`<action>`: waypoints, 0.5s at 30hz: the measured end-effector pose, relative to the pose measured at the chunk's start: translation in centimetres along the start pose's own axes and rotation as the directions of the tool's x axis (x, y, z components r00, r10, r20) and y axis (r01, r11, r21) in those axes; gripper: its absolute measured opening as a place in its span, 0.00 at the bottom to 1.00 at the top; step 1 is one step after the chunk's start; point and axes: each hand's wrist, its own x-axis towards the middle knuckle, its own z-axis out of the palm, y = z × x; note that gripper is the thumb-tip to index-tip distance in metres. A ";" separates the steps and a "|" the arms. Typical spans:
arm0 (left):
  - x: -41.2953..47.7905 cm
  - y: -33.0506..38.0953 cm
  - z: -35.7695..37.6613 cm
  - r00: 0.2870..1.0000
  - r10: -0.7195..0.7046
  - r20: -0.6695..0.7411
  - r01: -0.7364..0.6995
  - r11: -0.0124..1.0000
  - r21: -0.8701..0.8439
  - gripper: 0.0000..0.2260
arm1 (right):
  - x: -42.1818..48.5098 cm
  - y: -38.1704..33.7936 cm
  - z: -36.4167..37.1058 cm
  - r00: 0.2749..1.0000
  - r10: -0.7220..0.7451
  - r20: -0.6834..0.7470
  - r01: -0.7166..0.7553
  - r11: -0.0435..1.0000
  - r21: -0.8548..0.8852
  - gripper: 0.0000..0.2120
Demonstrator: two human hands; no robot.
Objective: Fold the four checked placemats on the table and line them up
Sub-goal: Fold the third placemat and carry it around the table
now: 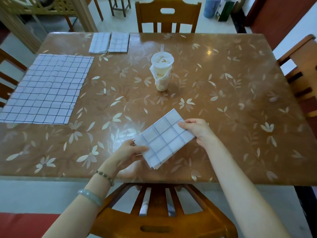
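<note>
A folded white placemat with a blue check (pixel 164 138) is held just above the near part of the table, tilted. My left hand (pixel 131 150) pinches its near-left corner, thumb on top. My right hand (pixel 195 129) grips its right edge. One unfolded checked placemat (pixel 46 88) lies flat at the table's left side. Two folded checked placemats, one (pixel 99 42) beside the other (pixel 119 42), lie side by side at the far edge, left of centre.
A sealed drink cup with a straw (pixel 162 71) stands near the middle of the brown floral table (pixel 231 100). Wooden chairs stand at the far side (pixel 167 14), at the right (pixel 301 66) and right below me (pixel 159 219).
</note>
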 end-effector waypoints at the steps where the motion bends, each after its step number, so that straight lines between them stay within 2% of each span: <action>1: -0.3 -0.1 0.0 0.998 0.026 -0.061 -0.029 0.998 -0.049 0.16 | -0.6 0.1 -0.1 0.999 -0.010 -0.044 0.012 0.999 0.047 0.04; 4: -1.3 -0.1 0.7 0.991 0.055 -0.123 -0.069 0.990 -0.119 0.06 | -2.8 1.0 0.0 0.991 0.008 -0.135 0.024 0.973 0.230 0.05; 8: -3.5 -0.2 2.3 0.994 0.056 -0.088 -0.070 0.985 -0.160 0.08 | -6.7 2.9 0.4 0.970 0.041 -0.240 0.067 0.903 0.424 0.05; 12: -5.6 -1.3 3.4 0.997 0.074 -0.027 -0.076 0.996 -0.055 0.11 | -12.0 5.0 0.5 0.931 0.052 -0.361 0.159 0.833 0.529 0.06; 15: -7.0 -1.2 5.0 0.991 0.128 0.035 -0.128 0.992 0.014 0.07 | -16.7 7.1 -0.4 0.912 0.076 -0.403 0.207 0.762 0.613 0.05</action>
